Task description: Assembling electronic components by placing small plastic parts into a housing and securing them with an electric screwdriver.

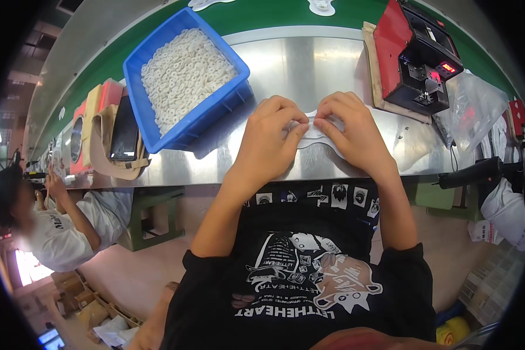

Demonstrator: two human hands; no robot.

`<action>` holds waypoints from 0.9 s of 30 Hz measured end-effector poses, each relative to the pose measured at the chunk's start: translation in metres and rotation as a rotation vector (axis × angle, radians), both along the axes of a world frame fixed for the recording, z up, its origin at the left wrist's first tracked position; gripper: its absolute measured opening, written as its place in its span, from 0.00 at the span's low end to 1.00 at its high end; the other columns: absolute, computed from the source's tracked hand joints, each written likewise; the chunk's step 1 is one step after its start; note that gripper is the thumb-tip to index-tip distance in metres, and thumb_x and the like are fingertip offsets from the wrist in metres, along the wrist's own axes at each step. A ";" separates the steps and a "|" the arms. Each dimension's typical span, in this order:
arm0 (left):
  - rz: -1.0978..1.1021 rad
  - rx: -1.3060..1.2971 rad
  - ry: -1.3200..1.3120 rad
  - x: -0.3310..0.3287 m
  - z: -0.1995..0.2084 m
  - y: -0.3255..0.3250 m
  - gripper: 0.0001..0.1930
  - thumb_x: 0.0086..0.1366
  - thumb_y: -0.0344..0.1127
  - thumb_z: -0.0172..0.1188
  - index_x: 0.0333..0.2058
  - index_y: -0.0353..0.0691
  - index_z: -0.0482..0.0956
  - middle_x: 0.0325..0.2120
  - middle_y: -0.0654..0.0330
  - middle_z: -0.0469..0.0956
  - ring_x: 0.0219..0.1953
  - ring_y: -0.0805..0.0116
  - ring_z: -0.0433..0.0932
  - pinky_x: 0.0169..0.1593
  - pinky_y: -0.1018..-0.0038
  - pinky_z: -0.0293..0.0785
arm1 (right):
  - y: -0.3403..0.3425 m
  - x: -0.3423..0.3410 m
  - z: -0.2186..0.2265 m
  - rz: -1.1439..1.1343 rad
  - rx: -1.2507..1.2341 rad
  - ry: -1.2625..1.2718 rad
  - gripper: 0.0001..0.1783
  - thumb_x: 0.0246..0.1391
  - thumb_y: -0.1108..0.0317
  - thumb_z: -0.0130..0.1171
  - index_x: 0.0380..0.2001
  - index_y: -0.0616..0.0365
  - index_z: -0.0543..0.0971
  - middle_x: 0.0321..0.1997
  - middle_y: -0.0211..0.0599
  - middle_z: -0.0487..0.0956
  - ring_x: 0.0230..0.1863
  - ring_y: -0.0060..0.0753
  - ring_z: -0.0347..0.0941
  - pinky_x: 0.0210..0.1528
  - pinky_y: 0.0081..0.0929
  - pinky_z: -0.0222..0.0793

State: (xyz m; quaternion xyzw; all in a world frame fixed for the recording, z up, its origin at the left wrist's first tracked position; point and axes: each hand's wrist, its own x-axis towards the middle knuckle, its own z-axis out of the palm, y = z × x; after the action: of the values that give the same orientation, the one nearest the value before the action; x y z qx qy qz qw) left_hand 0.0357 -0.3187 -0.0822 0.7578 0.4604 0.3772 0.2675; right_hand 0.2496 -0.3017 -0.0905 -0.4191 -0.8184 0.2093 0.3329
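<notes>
Both my hands meet over the metal table, in front of my chest. My left hand [269, 133] is closed, thumb and index finger pinched at the upper edge of a thin white flat piece [319, 139] with curved edges. From the other side my right hand [356, 131] pinches the same piece, its fingertips a short gap from the left ones. The piece's lower edge shows below my fingers; my hands cover much of the rest. Whether a smaller part sits between the fingertips, I cannot make out.
Left of my hands stands a blue bin [243, 87] full of small white rings [186, 76]. A red and black machine [411, 64] with a lit display stands to the right, near a clear plastic bag [475, 108]. Behind runs a green belt [274, 14]. Another person [81, 227] sits at the left.
</notes>
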 end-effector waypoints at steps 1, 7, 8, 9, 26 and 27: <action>-0.004 -0.003 0.002 0.001 -0.003 0.002 0.05 0.61 0.26 0.67 0.35 0.33 0.85 0.37 0.55 0.83 0.31 0.65 0.80 0.35 0.73 0.74 | 0.000 -0.001 -0.001 -0.010 0.001 -0.022 0.08 0.56 0.71 0.67 0.36 0.61 0.78 0.39 0.39 0.79 0.46 0.45 0.74 0.49 0.36 0.70; -0.045 -0.032 0.037 0.003 -0.009 0.013 0.07 0.60 0.30 0.67 0.34 0.33 0.85 0.40 0.53 0.82 0.40 0.57 0.82 0.45 0.67 0.76 | -0.003 -0.006 -0.003 -0.107 -0.100 0.063 0.10 0.55 0.71 0.68 0.36 0.60 0.77 0.35 0.40 0.78 0.43 0.44 0.75 0.48 0.36 0.71; -0.052 -0.043 0.042 0.003 -0.008 0.014 0.06 0.60 0.29 0.67 0.35 0.33 0.85 0.40 0.54 0.82 0.40 0.57 0.82 0.44 0.67 0.76 | -0.003 -0.006 -0.003 -0.118 -0.106 0.065 0.10 0.55 0.71 0.68 0.36 0.60 0.77 0.35 0.40 0.78 0.43 0.44 0.75 0.48 0.36 0.71; -0.053 -0.052 0.047 0.003 -0.006 0.015 0.06 0.60 0.29 0.67 0.35 0.33 0.86 0.40 0.54 0.83 0.40 0.57 0.82 0.44 0.67 0.76 | -0.001 -0.005 -0.003 -0.105 -0.079 0.046 0.10 0.55 0.71 0.68 0.36 0.60 0.77 0.35 0.40 0.78 0.43 0.44 0.75 0.48 0.36 0.71; 0.120 -0.335 -0.003 0.000 -0.005 0.020 0.09 0.54 0.28 0.68 0.35 0.34 0.86 0.34 0.54 0.85 0.37 0.59 0.83 0.43 0.68 0.78 | -0.053 0.063 0.041 -0.391 0.618 0.094 0.14 0.53 0.81 0.63 0.45 0.68 0.79 0.37 0.39 0.82 0.40 0.38 0.81 0.49 0.40 0.77; 0.068 -0.292 -0.014 0.011 -0.003 0.022 0.10 0.54 0.28 0.67 0.35 0.33 0.85 0.34 0.53 0.84 0.37 0.59 0.83 0.43 0.67 0.78 | -0.067 0.100 0.055 -0.405 0.613 0.070 0.14 0.53 0.81 0.63 0.45 0.68 0.79 0.37 0.39 0.82 0.40 0.38 0.81 0.49 0.40 0.77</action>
State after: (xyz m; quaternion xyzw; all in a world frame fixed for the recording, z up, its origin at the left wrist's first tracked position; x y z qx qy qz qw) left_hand 0.0471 -0.2966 -0.0850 0.6921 0.5338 0.3206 0.3650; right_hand 0.3500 -0.3684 -0.0359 -0.4462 -0.7315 -0.1015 0.5055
